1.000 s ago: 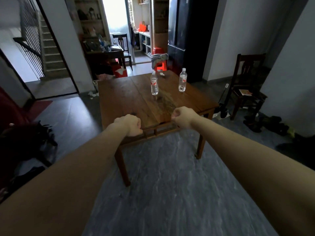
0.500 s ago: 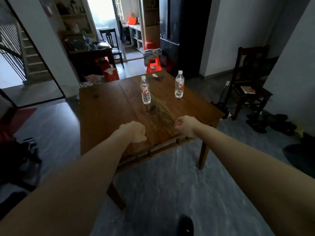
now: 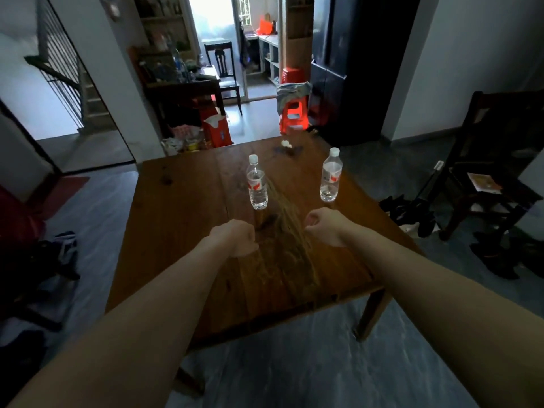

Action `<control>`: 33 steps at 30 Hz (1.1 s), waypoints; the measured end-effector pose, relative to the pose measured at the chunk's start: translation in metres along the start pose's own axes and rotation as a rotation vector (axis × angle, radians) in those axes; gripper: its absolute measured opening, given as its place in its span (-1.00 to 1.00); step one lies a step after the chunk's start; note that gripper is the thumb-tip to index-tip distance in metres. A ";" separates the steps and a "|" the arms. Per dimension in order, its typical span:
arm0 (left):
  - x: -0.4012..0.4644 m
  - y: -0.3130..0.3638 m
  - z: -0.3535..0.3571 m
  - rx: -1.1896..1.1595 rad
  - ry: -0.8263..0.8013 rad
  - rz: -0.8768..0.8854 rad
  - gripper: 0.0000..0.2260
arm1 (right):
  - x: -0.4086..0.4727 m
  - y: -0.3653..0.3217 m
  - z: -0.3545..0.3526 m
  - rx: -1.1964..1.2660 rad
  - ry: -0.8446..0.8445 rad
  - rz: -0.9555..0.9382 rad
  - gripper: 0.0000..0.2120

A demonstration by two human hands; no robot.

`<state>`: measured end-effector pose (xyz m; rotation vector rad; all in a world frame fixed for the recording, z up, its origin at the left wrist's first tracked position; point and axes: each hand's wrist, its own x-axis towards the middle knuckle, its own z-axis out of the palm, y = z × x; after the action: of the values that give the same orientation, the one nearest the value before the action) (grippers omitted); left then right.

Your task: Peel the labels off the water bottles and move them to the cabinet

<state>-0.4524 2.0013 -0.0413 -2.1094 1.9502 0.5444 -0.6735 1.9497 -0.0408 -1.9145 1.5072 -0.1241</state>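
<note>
- Your left hand (image 3: 235, 238) is curled into a loose fist over the table (image 3: 176, 231), holding nothing.
- Your right hand (image 3: 323, 226) is also curled closed and empty, held over the table a little right of the left.
- Whether either fist touches the wood or hangs just above it, you cannot tell from this angle.
- The left bottle (image 3: 257, 184) stands upright on the table beyond your left hand, white cap on, red-and-white label around its middle.
- The right bottle (image 3: 331, 176) stands upright beyond your right hand, well apart from the first, its label also in place.
- The table is dark brown wood in wide planks, with a paler worn streak running from the left bottle toward you between your hands.
- A small white scrap (image 3: 286, 143) and a dark smudge lie near the far edge.
- The floor is grey, marbled stone.
- A red stool (image 3: 294, 113) with grey cloth draped on it stands beyond the table, beside a tall dark cabinet (image 3: 353, 69).
- A dark wooden chair (image 3: 497, 160) sits at right with paper on its seat and shoes near it.
- A stair rail is at far left; a bright doorway is straight ahead.
</note>
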 end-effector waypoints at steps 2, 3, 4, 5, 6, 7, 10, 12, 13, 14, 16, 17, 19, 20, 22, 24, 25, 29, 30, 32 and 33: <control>0.022 -0.007 0.003 0.019 -0.043 -0.039 -0.80 | 0.025 0.001 -0.006 0.017 -0.018 -0.006 -0.59; 0.032 -0.011 0.003 0.019 -0.063 -0.056 -0.80 | 0.038 0.001 -0.010 0.022 -0.019 -0.010 -0.60; 0.042 -0.016 0.003 0.017 -0.075 -0.068 -0.81 | 0.050 0.001 -0.012 0.023 -0.020 -0.015 -0.61; 0.053 -0.020 0.002 0.013 -0.078 -0.077 -0.80 | 0.063 0.001 -0.015 0.020 -0.024 -0.019 -0.61; 0.065 -0.024 0.000 0.007 -0.071 -0.086 -0.80 | 0.077 0.000 -0.017 0.013 -0.030 -0.024 -0.60; 0.077 -0.028 -0.003 -0.001 -0.061 -0.095 -0.80 | 0.091 -0.001 -0.019 0.003 -0.036 -0.030 -0.60; 0.118 -0.040 -0.015 -0.024 -0.032 -0.112 -0.78 | 0.133 -0.007 -0.021 -0.041 -0.049 -0.042 -0.60; 0.146 -0.051 -0.026 -0.036 -0.017 -0.113 -0.77 | 0.162 -0.014 -0.025 -0.092 -0.056 -0.050 -0.61; 0.159 -0.056 -0.031 -0.052 -0.013 -0.115 -0.76 | 0.176 -0.018 -0.029 -0.117 -0.063 -0.050 -0.61; 0.172 -0.061 -0.036 -0.065 -0.012 -0.116 -0.76 | 0.191 -0.023 -0.035 -0.141 -0.070 -0.051 -0.63; 0.197 -0.070 -0.043 -0.081 -0.028 -0.119 -0.76 | 0.217 -0.033 -0.045 -0.174 -0.076 -0.059 -0.68; 0.209 -0.074 -0.045 -0.086 -0.040 -0.118 -0.76 | 0.229 -0.038 -0.049 -0.179 -0.072 -0.062 -0.69; 0.232 -0.081 -0.047 -0.080 -0.043 -0.105 -0.75 | 0.251 -0.045 -0.050 -0.185 -0.052 -0.060 -0.69; 0.242 -0.084 -0.046 -0.077 -0.040 -0.096 -0.75 | 0.260 -0.047 -0.048 -0.189 -0.052 -0.055 -0.68; 0.258 -0.087 -0.044 -0.087 -0.053 -0.082 -0.74 | 0.273 -0.049 -0.041 -0.213 -0.091 -0.048 -0.68; 0.271 -0.091 -0.038 -0.122 -0.087 -0.078 -0.72 | 0.285 -0.050 -0.033 -0.227 -0.140 -0.049 -0.69; 0.276 -0.093 -0.034 -0.141 -0.105 -0.082 -0.69 | 0.291 -0.050 -0.031 -0.217 -0.157 -0.049 -0.69; 0.297 -0.106 -0.025 -0.210 -0.120 -0.123 -0.57 | 0.312 -0.051 -0.022 -0.178 -0.203 -0.038 -0.71; 0.301 -0.108 -0.023 -0.237 -0.110 -0.134 -0.53 | 0.317 -0.050 -0.021 -0.173 -0.211 -0.037 -0.70; 0.306 -0.109 -0.019 -0.326 -0.064 -0.162 -0.41 | 0.327 -0.048 -0.018 -0.160 -0.226 -0.041 -0.71; 0.308 -0.108 -0.017 -0.388 -0.026 -0.178 -0.34 | 0.332 -0.047 -0.017 -0.148 -0.236 -0.043 -0.73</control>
<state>-0.3271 1.7245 -0.1612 -2.4553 1.7274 0.9730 -0.5358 1.6516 -0.1112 -1.9994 1.3489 0.1927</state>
